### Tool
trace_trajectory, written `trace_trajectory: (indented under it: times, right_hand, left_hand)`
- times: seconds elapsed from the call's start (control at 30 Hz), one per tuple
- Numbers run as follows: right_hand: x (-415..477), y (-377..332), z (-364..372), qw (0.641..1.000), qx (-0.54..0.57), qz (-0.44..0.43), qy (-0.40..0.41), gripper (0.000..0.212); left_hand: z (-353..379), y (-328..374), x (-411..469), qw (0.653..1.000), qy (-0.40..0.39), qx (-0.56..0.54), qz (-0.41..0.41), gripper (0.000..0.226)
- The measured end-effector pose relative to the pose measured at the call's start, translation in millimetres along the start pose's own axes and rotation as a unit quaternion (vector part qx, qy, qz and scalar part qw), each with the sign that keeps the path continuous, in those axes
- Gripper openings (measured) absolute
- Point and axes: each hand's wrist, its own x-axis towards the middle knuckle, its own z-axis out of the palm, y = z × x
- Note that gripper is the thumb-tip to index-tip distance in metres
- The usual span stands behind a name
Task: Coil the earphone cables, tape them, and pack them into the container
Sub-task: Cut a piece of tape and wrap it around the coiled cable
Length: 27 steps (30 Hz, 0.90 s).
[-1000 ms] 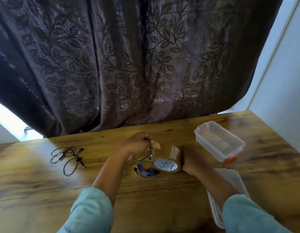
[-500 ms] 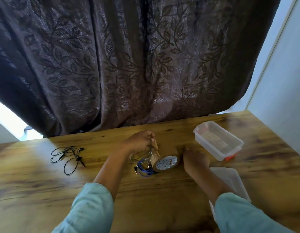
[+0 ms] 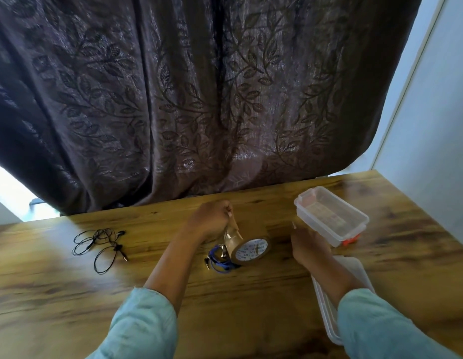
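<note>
The step in hand looks like drawing off a strip of tape to bind a coil. The left hand point(image 3: 212, 221), centre of the frame, pinches the tape end point(image 3: 234, 229) and holds it lifted above the packing tape roll point(image 3: 252, 251), which rests on the wooden table point(image 3: 69, 294). The blue earphone cable point(image 3: 220, 263) lies bunched on the table touching the roll's lower-left side. The right hand point(image 3: 308, 244) is off the roll, between it and the clear container point(image 3: 316, 224) at right. It grasps nothing visible, but blur hides whether its fingers are curled.

To do this well, the right hand probably needs to pin the roll down, since a free roll will likely skid or lift with the pull. A short strip should do; a long one may fold onto itself. The sticky face is best kept away from the blue loops until they are gathered tight. The black earphones point(image 3: 117, 246) lie loose at centre left, not yet coiled. The lid point(image 3: 352, 265) sits at lower right, partly under the right forearm.
</note>
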Motion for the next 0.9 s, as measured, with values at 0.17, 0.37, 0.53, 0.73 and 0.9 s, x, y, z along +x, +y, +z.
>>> trace_trajectory:
  times: [0.17,0.37,0.53,0.73,0.9]
  right_hand:
    - [-0.9,-4.8,-9.2,0.997,0.058,-0.039,0.032,0.033]
    - [-12.4,-10.2,-28.8,0.937,0.320,-0.135,-0.037,0.042]
    - [-30.4,-22.7,-39.1,0.913,0.370,-0.172,0.006,0.046]
    - [-32.8,-27.9,-33.7,0.917,0.366,-0.158,0.021,0.044]
    - [-26.9,-18.9,-44.1,0.898,0.401,-0.175,-0.042,0.045]
  left_hand:
    - [0.9,2.2,0.5,0.998,-0.003,-0.050,-0.035,0.019]
    - [1.1,-3.1,2.5,0.990,0.006,-0.126,-0.062,0.018]
    - [3.2,-2.0,3.1,0.989,0.013,-0.133,-0.067,0.017]
    - [2.8,-2.3,-1.8,0.982,-0.010,-0.177,-0.068,0.012]
    - [-2.2,-10.6,-4.0,0.961,-0.086,-0.253,-0.067,0.017]
